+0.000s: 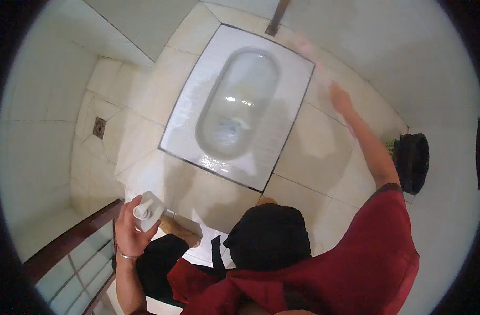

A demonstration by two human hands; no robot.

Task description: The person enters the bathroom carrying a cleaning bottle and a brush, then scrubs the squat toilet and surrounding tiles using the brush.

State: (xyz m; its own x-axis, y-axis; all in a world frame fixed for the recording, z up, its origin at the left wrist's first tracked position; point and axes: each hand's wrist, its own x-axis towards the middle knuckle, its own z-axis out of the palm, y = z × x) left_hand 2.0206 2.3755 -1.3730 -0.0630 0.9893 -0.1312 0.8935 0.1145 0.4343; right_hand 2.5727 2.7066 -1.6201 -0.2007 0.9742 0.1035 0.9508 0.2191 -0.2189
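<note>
A whitish pump bottle (pixel 151 216) is in my left hand (pixel 130 231), whose fingers wrap round it at the lower left. My right hand (pixel 341 98) is stretched out past the right edge of the squat toilet (pixel 190 107). It looks closed round the end of a blurred pinkish thing (pixel 307 48) that reaches up and left; motion blur hides what that is. Wet, shiny patches show on the white toilet surround, and water glints in the bowl.
A black-lined bin (pixel 412 163) stands by the right wall. A floor drain (pixel 99 127) is at the left. A dark-framed door (pixel 66 241) is at the lower left, and a brown post (pixel 275 21) rises behind the toilet.
</note>
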